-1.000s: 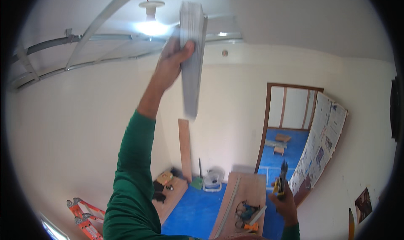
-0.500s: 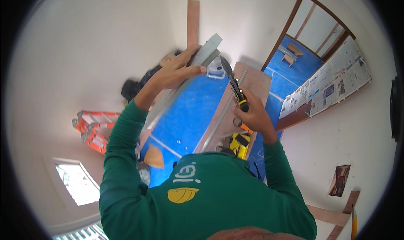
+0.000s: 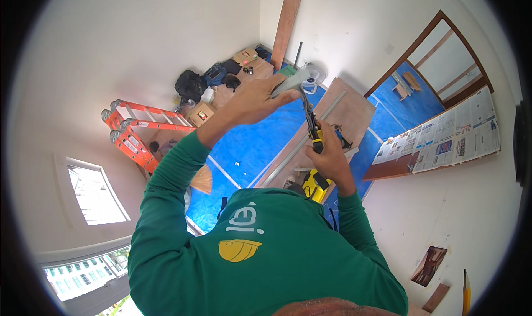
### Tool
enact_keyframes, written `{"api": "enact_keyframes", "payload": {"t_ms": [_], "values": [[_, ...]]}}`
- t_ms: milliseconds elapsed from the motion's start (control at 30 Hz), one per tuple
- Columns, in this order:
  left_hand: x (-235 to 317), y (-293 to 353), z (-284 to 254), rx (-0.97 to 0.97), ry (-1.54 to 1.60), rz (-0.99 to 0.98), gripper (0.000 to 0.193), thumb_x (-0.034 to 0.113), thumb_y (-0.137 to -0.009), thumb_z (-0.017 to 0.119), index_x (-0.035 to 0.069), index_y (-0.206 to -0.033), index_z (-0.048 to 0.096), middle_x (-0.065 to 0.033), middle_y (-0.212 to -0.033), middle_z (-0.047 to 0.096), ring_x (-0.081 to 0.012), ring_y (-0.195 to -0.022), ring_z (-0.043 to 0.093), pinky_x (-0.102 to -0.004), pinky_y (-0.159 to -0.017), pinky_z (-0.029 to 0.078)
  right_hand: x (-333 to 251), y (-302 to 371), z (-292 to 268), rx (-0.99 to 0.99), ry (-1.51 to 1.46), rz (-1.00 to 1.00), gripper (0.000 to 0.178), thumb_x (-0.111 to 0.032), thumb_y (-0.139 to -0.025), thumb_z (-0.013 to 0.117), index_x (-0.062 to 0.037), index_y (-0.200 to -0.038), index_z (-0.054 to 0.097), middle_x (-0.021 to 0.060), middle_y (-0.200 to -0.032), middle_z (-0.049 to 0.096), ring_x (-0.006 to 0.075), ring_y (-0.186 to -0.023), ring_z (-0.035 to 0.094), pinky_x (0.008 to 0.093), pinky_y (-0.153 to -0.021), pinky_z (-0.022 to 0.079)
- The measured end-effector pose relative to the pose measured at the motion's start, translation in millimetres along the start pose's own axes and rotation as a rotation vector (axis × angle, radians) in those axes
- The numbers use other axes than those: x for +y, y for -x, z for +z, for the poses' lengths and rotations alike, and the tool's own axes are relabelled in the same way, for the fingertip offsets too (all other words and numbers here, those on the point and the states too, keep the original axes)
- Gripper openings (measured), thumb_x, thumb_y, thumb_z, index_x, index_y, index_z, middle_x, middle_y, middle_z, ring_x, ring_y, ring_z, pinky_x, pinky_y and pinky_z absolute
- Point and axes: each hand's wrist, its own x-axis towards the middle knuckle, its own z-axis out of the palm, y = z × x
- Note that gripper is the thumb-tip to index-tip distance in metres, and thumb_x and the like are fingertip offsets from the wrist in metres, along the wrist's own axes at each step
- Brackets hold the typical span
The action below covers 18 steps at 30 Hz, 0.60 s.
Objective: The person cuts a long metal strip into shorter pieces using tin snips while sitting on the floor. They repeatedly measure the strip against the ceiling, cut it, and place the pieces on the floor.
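Note:
My left hand [image 3: 252,103] grips a grey metal channel [image 3: 292,81] in front of me, thumb along its near side. Only a short, blurred end of the channel shows beyond the fingers. Tin snips [image 3: 310,119] with black and yellow handles are in my closed right hand [image 3: 334,163]. The snips point up and away, and their blades overlap the channel's end in view. Whether the metal lies between the blades I cannot tell. Below the snips is a plywood-topped bench [image 3: 346,114] bearing a long thin metal strip [image 3: 299,147].
A yellow tool case [image 3: 317,187] sits by the bench's near end. Blue sheeting [image 3: 238,144] covers the floor. An orange ladder [image 3: 145,111] stands at the left, with bags [image 3: 191,84] and cardboard boxes beyond it. At the right is a newspaper-covered door [image 3: 443,136].
The view has shifted, showing more of the far corner. The channel's long length beside my left arm has gone from sight. The snips' blades, previously apart from the channel, now overlap its end.

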Motion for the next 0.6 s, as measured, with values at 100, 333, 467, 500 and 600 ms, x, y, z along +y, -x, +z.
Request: {"api": "enact_keyframes", "payload": {"t_ms": [100, 333, 467, 500, 600], "values": [[3.9, -2.2, 2.0, -0.024, -0.045, -0.085, 0.090, 0.087, -0.103, 0.049, 0.005, -0.129, 0.074, -0.0169, -0.084, 0.071, -0.0360, -0.085, 0.074, -0.0505, -0.076, 0.054, 5.3, 2.1, 7.7, 0.031, 0.036, -0.006, 0.068, -0.012, -0.091, 0.080, 0.0038, -0.151, 0.052, 0.0207, -0.127, 0.064, 0.0368, -0.118, 0.067, 0.0440, -0.105, 0.053], [2.4, -7.7, 11.4, -0.013, -0.028, -0.129, 0.090, 0.089, -0.101, 0.052, 0.004, -0.117, 0.078, -0.0160, -0.078, 0.070, -0.0348, -0.078, 0.073, -0.0491, -0.075, 0.052, 7.7, 9.0, 19.4, 0.060, 0.030, 0.029, 0.071, -0.015, -0.092, 0.080, 0.0039, -0.153, 0.049, 0.0238, -0.131, 0.061, 0.0401, -0.124, 0.064, 0.0466, -0.109, 0.051], [-9.0, -9.6, 15.8, -0.041, 0.017, -0.109, 0.090, 0.088, -0.102, 0.051, 0.003, -0.115, 0.077, -0.0180, -0.081, 0.070, -0.0351, -0.081, 0.073, -0.0489, -0.075, 0.052, 9.9, 8.7, 18.7, -0.003, 0.030, 0.027, 0.072, -0.016, -0.094, 0.079, 0.0060, -0.154, 0.046, 0.0250, -0.134, 0.059, 0.0421, -0.128, 0.061, 0.0481, -0.112, 0.049], [-11.0, -10.5, 17.9, -0.044, 0.014, -0.108, 0.090, 0.088, -0.102, 0.051, 0.003, -0.115, 0.077, -0.0184, -0.082, 0.070, -0.0350, -0.082, 0.073, -0.0490, -0.075, 0.052, 11.2, 8.5, 17.7, -0.013, 0.042, 0.061, 0.073, -0.016, -0.094, 0.078, 0.0065, -0.155, 0.045, 0.0254, -0.135, 0.058, 0.0427, -0.129, 0.060, 0.0484, -0.113, 0.048], [-18.2, -12.2, 20.4, -0.048, -0.014, -0.087, 0.095, 0.092, -0.100, 0.045, 0.003, -0.118, 0.075, -0.0198, -0.084, 0.073, -0.0398, -0.085, 0.075, -0.0521, -0.076, 0.055, 15.0, 4.9, 18.7, -0.057, 0.055, 0.077, 0.075, -0.017, -0.095, 0.077, 0.0075, -0.157, 0.042, 0.0266, -0.138, 0.056, 0.0442, -0.133, 0.058, 0.0492, -0.115, 0.047]]}}
